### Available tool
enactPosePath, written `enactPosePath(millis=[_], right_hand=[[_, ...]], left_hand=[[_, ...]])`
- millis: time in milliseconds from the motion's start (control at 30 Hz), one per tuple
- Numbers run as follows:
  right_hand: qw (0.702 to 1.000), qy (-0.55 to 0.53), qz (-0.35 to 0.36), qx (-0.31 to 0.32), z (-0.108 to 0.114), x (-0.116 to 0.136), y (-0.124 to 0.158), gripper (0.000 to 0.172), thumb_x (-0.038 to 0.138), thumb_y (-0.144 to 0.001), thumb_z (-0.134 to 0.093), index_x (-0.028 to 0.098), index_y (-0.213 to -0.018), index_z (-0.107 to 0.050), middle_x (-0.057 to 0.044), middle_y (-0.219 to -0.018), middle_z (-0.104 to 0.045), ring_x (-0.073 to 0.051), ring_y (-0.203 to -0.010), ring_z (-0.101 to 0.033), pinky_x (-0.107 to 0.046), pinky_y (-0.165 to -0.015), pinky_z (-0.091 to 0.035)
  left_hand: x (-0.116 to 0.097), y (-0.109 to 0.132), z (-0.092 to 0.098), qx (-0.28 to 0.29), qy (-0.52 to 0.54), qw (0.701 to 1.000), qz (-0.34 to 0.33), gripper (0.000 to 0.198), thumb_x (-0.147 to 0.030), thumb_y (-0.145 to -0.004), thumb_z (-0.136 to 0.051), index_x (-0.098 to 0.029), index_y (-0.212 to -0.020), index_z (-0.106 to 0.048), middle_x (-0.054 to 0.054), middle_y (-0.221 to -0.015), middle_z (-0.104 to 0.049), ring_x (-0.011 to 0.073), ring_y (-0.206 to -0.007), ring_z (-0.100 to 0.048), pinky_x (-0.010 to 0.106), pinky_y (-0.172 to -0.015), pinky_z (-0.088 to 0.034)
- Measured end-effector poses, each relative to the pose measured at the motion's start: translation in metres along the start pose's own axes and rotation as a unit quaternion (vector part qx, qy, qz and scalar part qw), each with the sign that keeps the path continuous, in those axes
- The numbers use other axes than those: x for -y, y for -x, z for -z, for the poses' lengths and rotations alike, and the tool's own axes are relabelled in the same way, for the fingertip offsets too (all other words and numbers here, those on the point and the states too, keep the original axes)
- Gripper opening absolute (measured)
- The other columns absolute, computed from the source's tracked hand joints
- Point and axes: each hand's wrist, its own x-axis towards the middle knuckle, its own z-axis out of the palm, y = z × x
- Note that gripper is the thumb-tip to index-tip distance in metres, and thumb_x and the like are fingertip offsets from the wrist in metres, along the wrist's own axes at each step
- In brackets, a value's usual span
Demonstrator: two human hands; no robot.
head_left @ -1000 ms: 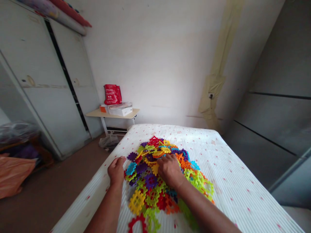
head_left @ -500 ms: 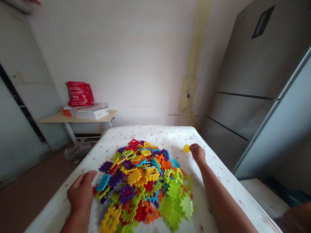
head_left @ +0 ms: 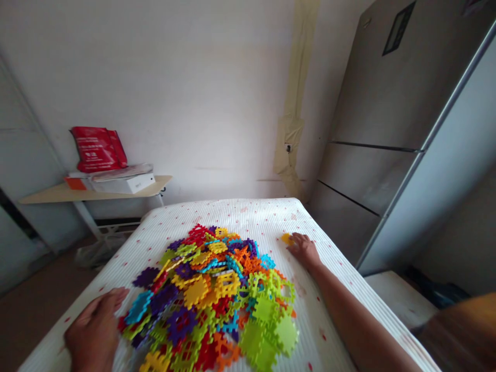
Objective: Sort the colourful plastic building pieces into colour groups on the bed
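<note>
A heap of colourful interlocking plastic tiles [head_left: 217, 289] lies on a white bed [head_left: 341, 310] with small red dots. My right hand [head_left: 303, 249] reaches out to the right of the heap, fingers curled onto a small yellow tile [head_left: 287, 238] resting on the bed. At the heap's near left edge my left hand [head_left: 95, 330] lies flat on the bed with fingers stretched out, touching the blue and green tiles and holding nothing.
A small side table [head_left: 93, 194] with a red bag [head_left: 98, 149] and a white box [head_left: 124, 183] stands at the back left. Grey wardrobe panels [head_left: 387, 129] rise close along the bed's right side. A white wall is behind.
My right hand left the heap's middle, carried a yellow tile to the right and lowered it onto the bed. My left hand stayed at the heap's left edge. The camera turned right.
</note>
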Motion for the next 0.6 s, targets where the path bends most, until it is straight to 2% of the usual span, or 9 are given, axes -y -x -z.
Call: enactPosePath(millis=[67, 167, 267, 333, 467, 600], right_hand=[[0.999, -0.002, -0.019, 0.03, 0.0, 0.005, -0.008, 0.021, 0.029, -0.084, -0.05, 0.021, -0.096, -0.066, -0.006, -0.105, -0.065, -0.02, -0.101, -0.054, -0.028, -0.08, -0.038], [0.994, -0.025, -0.105, 0.023, 0.001, 0.006, -0.02, 0.034, 0.033, -0.093, -0.033, 0.019, -0.097, -0.064, -0.007, -0.091, -0.068, -0.017, -0.087, -0.059, -0.025, -0.073, -0.039], [0.975, -0.039, -0.221, -0.006, 0.0, -0.001, -0.028, 0.042, 0.039, -0.094, -0.026, 0.017, -0.112, -0.058, -0.009, -0.094, -0.067, -0.019, -0.084, -0.061, -0.027, -0.068, -0.039], [0.964, -0.04, -0.26, -0.034, -0.002, -0.007, -0.029, 0.044, 0.04, -0.093, -0.029, 0.014, -0.12, -0.053, -0.012, -0.104, -0.064, -0.021, -0.09, -0.061, -0.028, -0.07, -0.04], [0.967, -0.017, -0.243, -0.08, -0.004, -0.01, -0.027, 0.042, 0.039, -0.09, -0.038, 0.014, -0.121, -0.051, -0.012, -0.116, -0.057, -0.02, -0.099, -0.057, -0.027, -0.075, -0.041], [0.978, 0.051, -0.195, -0.048, -0.006, -0.004, -0.025, 0.038, 0.041, -0.083, -0.049, 0.018, -0.113, -0.058, -0.01, -0.108, -0.057, -0.022, -0.099, -0.054, -0.028, -0.074, -0.04]], left_hand=[[-0.008, 0.007, 0.001, 0.009, -0.021, 1.0, 0.0, 0.024, -0.036, -0.046, -0.061, -0.018, -0.061, -0.064, -0.001, -0.059, -0.062, 0.0192, -0.07, -0.058, 0.031, -0.07, -0.048], [-0.018, 0.016, 0.003, 0.018, -0.041, 0.999, -0.009, 0.017, -0.036, -0.049, -0.062, -0.02, -0.057, -0.064, -0.001, -0.056, -0.062, 0.0204, -0.068, -0.059, 0.032, -0.065, -0.05], [-0.022, 0.02, 0.004, 0.01, -0.049, 0.999, -0.016, 0.014, -0.036, -0.051, -0.063, -0.022, -0.054, -0.063, -0.003, -0.053, -0.061, 0.0214, -0.067, -0.059, 0.033, -0.061, -0.051], [-0.019, 0.018, 0.004, 0.008, -0.056, 0.998, -0.013, 0.013, -0.036, -0.051, -0.063, -0.023, -0.054, -0.063, -0.003, -0.052, -0.061, 0.0223, -0.067, -0.06, 0.034, -0.06, -0.051], [-0.002, 0.007, 0.003, -0.001, -0.049, 0.999, -0.003, 0.013, -0.035, -0.051, -0.065, -0.024, -0.057, -0.065, -0.004, -0.057, -0.064, 0.022, -0.067, -0.061, 0.033, -0.058, -0.051], [0.025, -0.013, 0.006, -0.001, -0.044, 0.999, -0.028, 0.014, -0.036, -0.053, -0.065, -0.027, -0.064, -0.066, -0.007, -0.062, -0.066, 0.0203, -0.069, -0.062, 0.033, -0.059, -0.05]])
